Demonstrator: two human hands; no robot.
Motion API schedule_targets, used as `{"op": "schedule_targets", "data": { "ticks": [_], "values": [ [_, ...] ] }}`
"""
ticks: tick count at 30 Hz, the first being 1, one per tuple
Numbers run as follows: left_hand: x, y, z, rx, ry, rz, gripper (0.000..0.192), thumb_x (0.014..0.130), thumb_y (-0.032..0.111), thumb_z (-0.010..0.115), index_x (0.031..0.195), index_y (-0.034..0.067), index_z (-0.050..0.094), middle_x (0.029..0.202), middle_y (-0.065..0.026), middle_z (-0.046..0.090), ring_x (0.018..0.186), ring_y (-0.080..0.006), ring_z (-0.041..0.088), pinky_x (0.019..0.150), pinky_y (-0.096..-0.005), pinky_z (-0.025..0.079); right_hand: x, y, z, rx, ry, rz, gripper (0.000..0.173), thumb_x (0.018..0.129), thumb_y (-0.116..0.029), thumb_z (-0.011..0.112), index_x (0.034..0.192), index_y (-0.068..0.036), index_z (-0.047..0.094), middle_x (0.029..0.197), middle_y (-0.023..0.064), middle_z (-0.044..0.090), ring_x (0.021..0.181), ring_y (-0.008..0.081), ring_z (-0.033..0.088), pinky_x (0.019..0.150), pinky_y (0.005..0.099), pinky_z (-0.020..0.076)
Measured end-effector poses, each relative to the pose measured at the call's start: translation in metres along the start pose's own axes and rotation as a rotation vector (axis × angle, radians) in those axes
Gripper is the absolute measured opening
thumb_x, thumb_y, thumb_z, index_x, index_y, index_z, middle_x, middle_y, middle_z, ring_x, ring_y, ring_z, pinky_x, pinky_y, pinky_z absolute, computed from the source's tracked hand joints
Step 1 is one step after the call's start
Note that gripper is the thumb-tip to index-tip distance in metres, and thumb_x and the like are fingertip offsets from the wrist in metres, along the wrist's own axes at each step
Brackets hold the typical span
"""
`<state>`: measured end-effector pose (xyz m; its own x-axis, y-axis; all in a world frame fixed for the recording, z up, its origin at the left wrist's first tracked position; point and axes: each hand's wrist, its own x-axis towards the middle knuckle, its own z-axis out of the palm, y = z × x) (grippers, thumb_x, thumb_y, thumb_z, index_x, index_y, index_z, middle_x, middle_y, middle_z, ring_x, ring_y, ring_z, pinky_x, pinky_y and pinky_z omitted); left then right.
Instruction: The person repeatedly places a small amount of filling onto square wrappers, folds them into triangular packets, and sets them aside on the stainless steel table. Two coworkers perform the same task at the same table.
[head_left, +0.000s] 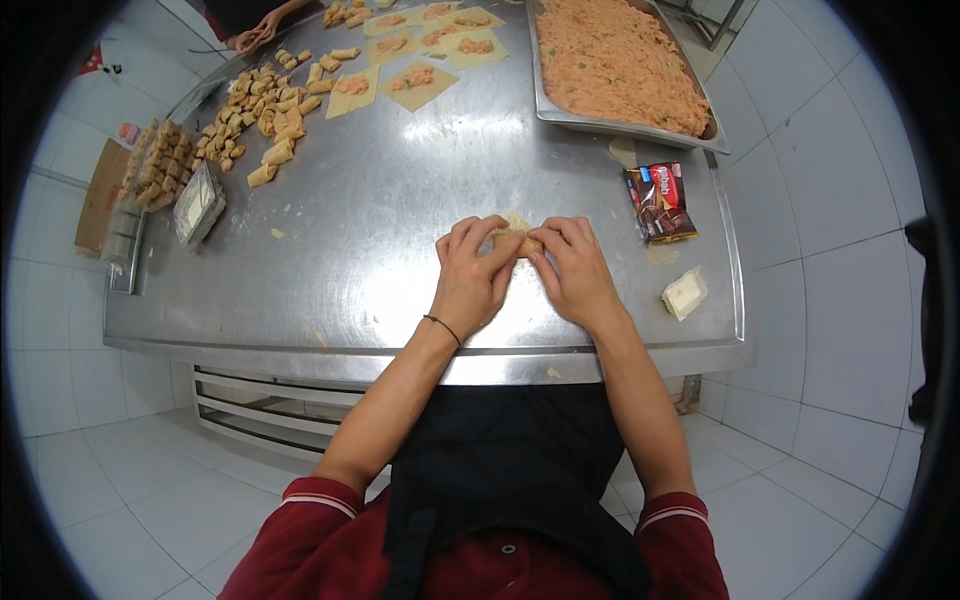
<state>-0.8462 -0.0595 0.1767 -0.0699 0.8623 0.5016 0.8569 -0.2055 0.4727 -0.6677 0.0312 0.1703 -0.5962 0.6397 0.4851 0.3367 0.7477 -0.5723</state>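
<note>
Between my fingers, close to the near side of the steel table (360, 247), lies a partly rolled wrapper with filling (530, 246). My left hand (474, 270) presses on its left end with thumb and fingers. The right end is pinched by my right hand (574, 266). A loose flap of the wrapper sticks out beyond the fingertips, and much of the roll is covered by my hands. Farther off, several flat square wrappers (420, 94) bear mounds of orange filling. Finished rolls (278, 152) lie in a heap to the left of them.
A deep metal tray (551, 115) of orange filling (619, 64) stands at the far right. Nearer are a snack packet (660, 202) and a block of white paste (684, 294). At left stand a clear plastic box (199, 206) and packed rolls (163, 165). Another person's hands (257, 36) are at the far left.
</note>
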Motion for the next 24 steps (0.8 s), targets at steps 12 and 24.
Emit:
{"op": "schedule_targets", "data": {
  "ticks": [12, 24],
  "values": [
    [0.007, -0.009, 0.003, -0.195, -0.071, -0.083, 0.029, 0.091, 0.005, 0.082, 0.12, 0.003, 0.082, 0.118, -0.0132, 0.073, 0.114, -0.0339, 0.065, 0.1, -0.0432, 0.056, -0.042, -0.025, -0.06, -0.213, 0.215, 0.181, 0.035, 0.091, -0.018, 0.082, 0.124, -0.008, 0.076, 0.133, 0.0137, 0.064, 0.128, 0.0376, 0.056, 0.109, 0.0525, 0.0417],
    [0.005, -0.011, 0.002, -0.155, -0.094, -0.083, 0.027, 0.095, 0.008, 0.081, 0.121, 0.004, 0.083, 0.118, -0.0127, 0.074, 0.114, -0.0321, 0.067, 0.099, -0.0419, 0.057, -0.121, 0.0, -0.124, -0.594, 0.173, 0.55, 0.054, 0.097, -0.046, 0.078, 0.133, -0.006, 0.075, 0.166, 0.0262, 0.039, 0.153, 0.0454, 0.031, 0.123, 0.0633, 0.0226]
  ]
}}
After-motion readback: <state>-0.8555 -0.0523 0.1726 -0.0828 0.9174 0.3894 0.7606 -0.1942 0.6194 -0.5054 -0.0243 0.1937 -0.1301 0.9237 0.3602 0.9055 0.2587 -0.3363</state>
